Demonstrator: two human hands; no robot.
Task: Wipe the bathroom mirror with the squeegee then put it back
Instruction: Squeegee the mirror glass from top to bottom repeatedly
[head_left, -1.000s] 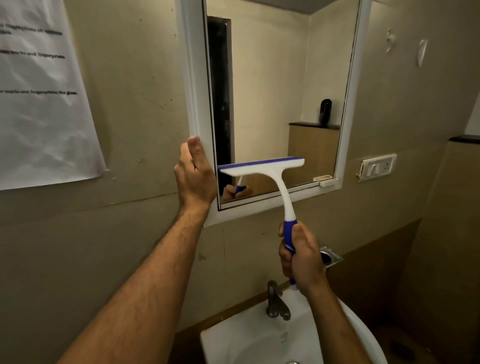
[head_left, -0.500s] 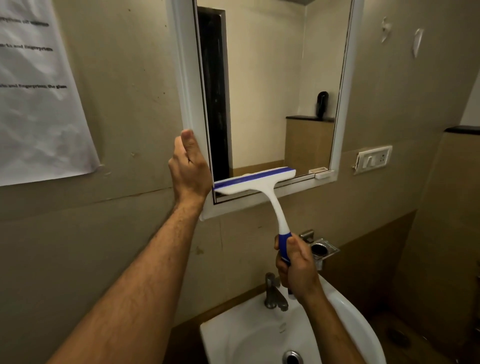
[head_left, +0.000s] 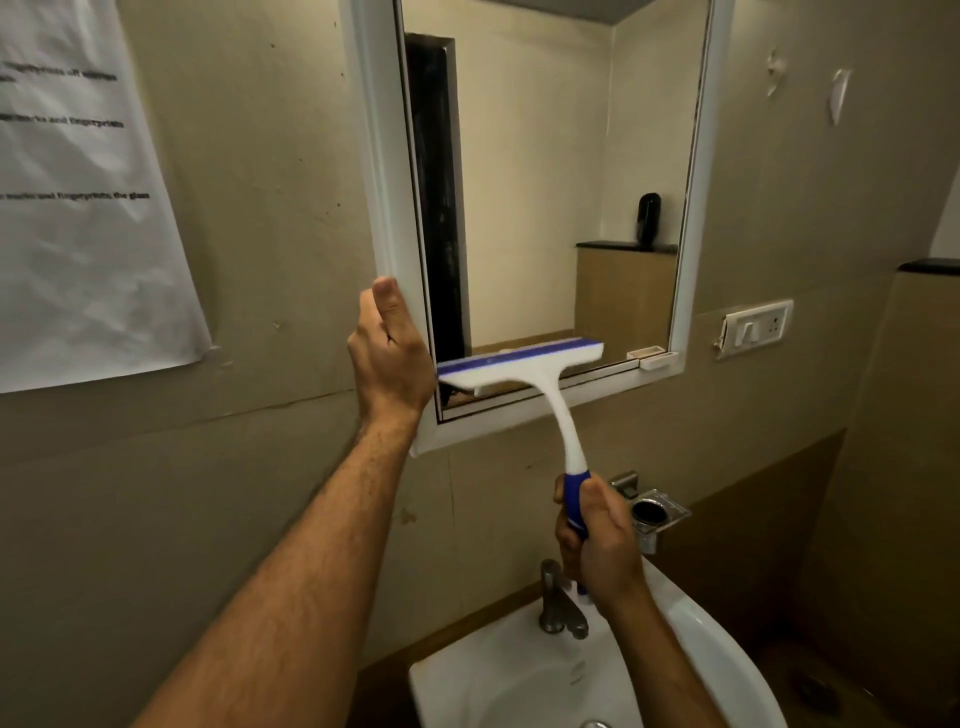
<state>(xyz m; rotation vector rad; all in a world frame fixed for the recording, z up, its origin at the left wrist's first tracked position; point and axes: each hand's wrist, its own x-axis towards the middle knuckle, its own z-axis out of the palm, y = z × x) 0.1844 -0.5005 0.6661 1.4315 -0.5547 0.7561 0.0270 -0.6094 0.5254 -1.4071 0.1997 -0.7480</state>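
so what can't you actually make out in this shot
Head view only:
- mirror: top cut off by the frame edge.
- paper notice: print blurred, left side cut off.
- squeegee: grip mostly hidden inside the right hand.
- left hand: fingertips hidden behind the mirror frame.

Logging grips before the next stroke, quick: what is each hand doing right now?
Left hand: gripping the mirror frame at its left edge.
Right hand: closed around the squeegee handle.

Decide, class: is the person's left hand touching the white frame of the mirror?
Touching. The head view shows the left hand gripping the mirror frame at its left edge, thumb lying against the white front with no gap.
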